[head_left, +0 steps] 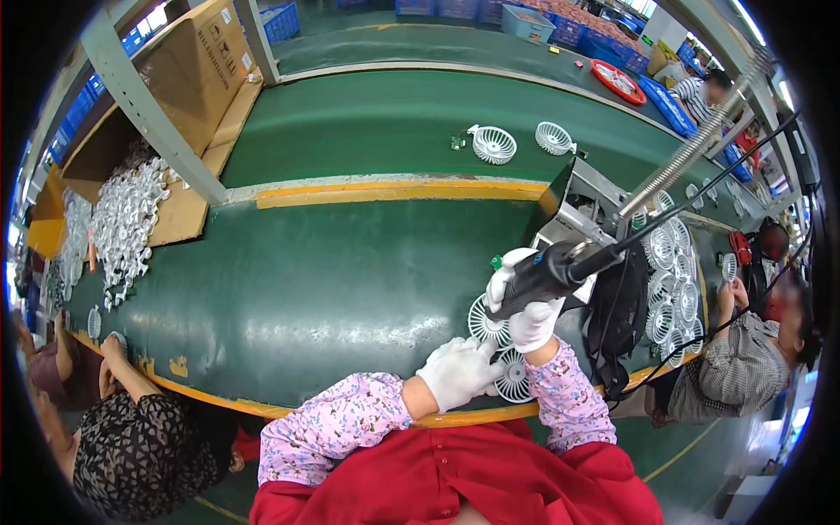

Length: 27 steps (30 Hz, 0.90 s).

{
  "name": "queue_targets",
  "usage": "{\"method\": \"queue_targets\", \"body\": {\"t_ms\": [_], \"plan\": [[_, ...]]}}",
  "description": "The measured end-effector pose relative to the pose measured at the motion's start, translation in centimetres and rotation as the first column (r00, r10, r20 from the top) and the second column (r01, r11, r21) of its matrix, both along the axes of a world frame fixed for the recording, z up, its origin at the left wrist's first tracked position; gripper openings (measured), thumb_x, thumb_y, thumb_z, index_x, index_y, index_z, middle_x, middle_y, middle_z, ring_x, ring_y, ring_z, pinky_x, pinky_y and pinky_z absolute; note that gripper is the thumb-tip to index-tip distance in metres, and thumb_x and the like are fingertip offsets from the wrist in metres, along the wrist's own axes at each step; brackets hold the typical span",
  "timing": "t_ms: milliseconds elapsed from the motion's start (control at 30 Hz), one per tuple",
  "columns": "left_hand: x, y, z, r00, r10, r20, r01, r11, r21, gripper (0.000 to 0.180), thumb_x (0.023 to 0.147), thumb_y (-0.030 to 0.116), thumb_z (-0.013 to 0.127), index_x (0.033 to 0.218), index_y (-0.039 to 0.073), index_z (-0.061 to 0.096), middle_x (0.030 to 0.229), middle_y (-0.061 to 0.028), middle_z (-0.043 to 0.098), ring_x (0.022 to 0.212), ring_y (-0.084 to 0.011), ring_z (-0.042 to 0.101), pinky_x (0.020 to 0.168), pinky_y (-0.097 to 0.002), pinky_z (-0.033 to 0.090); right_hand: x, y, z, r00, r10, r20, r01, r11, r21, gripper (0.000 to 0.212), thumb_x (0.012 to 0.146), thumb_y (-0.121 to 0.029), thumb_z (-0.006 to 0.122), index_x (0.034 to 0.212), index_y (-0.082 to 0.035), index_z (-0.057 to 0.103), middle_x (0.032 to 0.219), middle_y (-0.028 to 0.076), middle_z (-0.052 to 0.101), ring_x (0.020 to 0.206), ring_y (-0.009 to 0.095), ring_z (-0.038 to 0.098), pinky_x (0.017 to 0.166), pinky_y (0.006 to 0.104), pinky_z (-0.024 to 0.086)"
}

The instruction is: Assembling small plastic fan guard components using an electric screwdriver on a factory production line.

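In my white-gloved right hand [535,325] is a black electric screwdriver [547,278], slanting down to the left with its tip hidden. My fingers show on both sides of its body. Below the tool lies a white round slotted fan cover [483,325], partly covered by it. My left hand [459,372], also gloved in white, has its fingers closed at the edge of the nearer white fan grille [514,378]. Exactly how the fingertips grip it is hidden. A small green part [496,262] shows beside the right glove.
A metal box-shaped device [577,206] stands beyond the tool, below a coiled spring [691,144]. Fan covers [662,249] pile up at right beside a black bag [612,306]. A carton [188,79] and white plastic parts [131,219] sit at left. Co-workers [144,437] sit on both sides.
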<state>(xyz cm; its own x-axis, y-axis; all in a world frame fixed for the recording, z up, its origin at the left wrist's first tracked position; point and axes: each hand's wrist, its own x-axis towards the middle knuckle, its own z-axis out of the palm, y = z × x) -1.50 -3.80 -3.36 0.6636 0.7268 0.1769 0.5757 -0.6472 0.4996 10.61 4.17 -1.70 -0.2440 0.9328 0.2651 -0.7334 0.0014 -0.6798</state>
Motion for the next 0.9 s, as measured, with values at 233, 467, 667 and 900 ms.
{"method": "queue_targets", "body": {"t_ms": [233,467,667,900], "plan": [[-0.1,-0.1,0.1,1.0,0.012,-0.003,-0.012,1.0,-0.004,0.023,0.073,0.029,0.064,0.083,0.009,0.059,0.086,-0.0139,0.053,0.082,-0.0299,0.057,0.068,-0.0414,0.045,-0.1,0.2,-0.4,0.993,0.115,0.036,-0.115,0.993,-0.017,0.08,0.051,-0.027,0.089,0.113,0.0,0.045,0.1,0.012,0.055,0.07,0.018,0.057,0.051,0.0239,0.045],[-0.1,-0.2,-0.1,1.0,0.021,-0.005,-0.022,1.0,-0.008,0.023,0.072,0.029,0.064,0.084,0.01,0.059,0.086,-0.0137,0.053,0.082,-0.0298,0.057,0.068,-0.0414,0.045,0.2,-1.1,3.0,0.983,-0.111,0.149,0.108,0.994,0.026,0.084,0.055,-0.054,0.078,0.108,0.003,0.047,0.068,0.009,0.056,0.059,0.017,0.055,0.05,0.0257,0.044],[-0.1,-0.1,0.4,1.0,0.003,0.006,-0.003,1.0,-0.028,0.024,0.073,0.029,0.065,0.087,0.011,0.059,0.086,-0.0136,0.053,0.081,-0.0297,0.057,0.067,-0.0411,0.044,1.7,-1.7,2.3,0.973,-0.155,0.169,0.155,0.988,0.017,0.085,0.053,-0.056,0.079,0.108,0.002,0.048,0.069,0.009,0.056,0.057,0.018,0.054,0.049,0.0263,0.044],[-0.1,0.0,0.1,1.0,0.003,0.01,-0.003,1.0,-0.021,0.023,0.073,0.028,0.064,0.089,0.011,0.06,0.085,-0.0135,0.053,0.082,-0.0299,0.056,0.068,-0.041,0.044,1.5,-2.3,2.7,0.919,-0.203,0.337,0.175,0.978,0.113,0.083,0.06,-0.071,0.064,0.108,-0.006,0.045,0.061,0.004,0.05,0.051,0.015,0.048,0.05,0.0275,0.039]]}}
